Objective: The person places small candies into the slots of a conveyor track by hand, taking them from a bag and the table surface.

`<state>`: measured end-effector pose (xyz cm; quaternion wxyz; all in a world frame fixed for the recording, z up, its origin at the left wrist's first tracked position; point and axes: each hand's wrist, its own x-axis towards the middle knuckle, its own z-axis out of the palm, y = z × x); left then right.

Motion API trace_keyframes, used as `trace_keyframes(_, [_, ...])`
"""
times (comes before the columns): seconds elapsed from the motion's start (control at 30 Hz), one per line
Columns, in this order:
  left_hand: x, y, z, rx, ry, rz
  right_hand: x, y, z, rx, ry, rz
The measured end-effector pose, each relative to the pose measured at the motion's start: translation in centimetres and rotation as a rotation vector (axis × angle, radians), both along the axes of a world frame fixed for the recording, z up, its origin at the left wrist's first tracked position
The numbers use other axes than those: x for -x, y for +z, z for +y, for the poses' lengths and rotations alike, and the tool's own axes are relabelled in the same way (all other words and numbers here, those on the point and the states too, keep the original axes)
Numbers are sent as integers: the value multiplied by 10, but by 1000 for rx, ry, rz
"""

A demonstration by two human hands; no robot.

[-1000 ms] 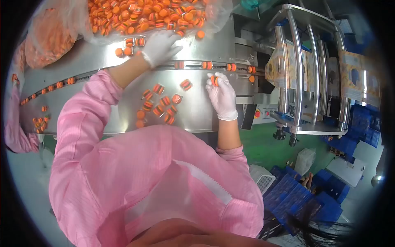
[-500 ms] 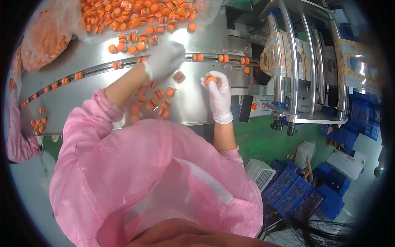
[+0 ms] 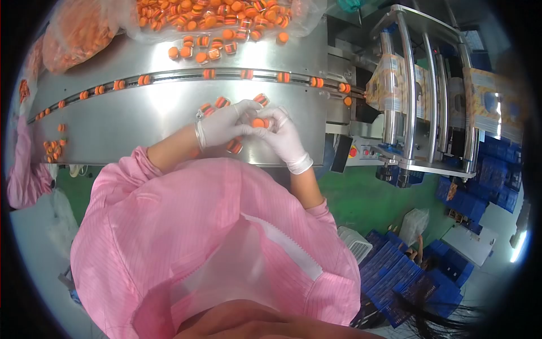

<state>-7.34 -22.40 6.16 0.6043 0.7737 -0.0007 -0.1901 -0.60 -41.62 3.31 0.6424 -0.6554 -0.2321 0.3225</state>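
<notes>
Both hands have come together since half a second ago: the left hand point(image 3: 223, 125), which was up by the track, has dropped back toward the body, and the right hand point(image 3: 280, 134) has swung in to meet it over the near part of the steel bench point(image 3: 141, 121).

At the far left edge a pink sleeve point(image 3: 22, 175) of another person shows beside a small scatter of orange pieces point(image 3: 53, 148) on the bench. Above that lies a clear bag of orange pieces point(image 3: 76, 28). A curved track point(image 3: 169, 76) crosses the bench from left to right with single pieces spaced along it, and a second open bag point(image 3: 226, 14) spills a loose heap just beyond it.

The left hand, gloved in white, pinches one side of an orange round piece point(image 3: 258, 122); the right hand, also gloved, pinches the other side, so the piece sits between the fingertips of both, held just above the bench. A few more striped pieces point(image 3: 221, 103) lie around and partly under the hands, some hidden by them.

To the right stands a packing machine point(image 3: 420, 96) with upright steel bars, and blue crates point(image 3: 406, 271) sit on the floor below.
</notes>
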Motion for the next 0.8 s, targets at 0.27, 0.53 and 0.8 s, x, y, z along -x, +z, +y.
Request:
trace_keyframes(0.27, [13, -4, 6, 252, 129, 43, 2, 21, 11, -56, -38, 320])
trace_keyframes(0.53, [20, -10, 18, 157, 92, -249, -4, 31, 29, -132, 207, 544])
trace_keyframes(0.8, [38, 3, 64, -263, 409, -267, -59, 36, 86, 200, 145, 105])
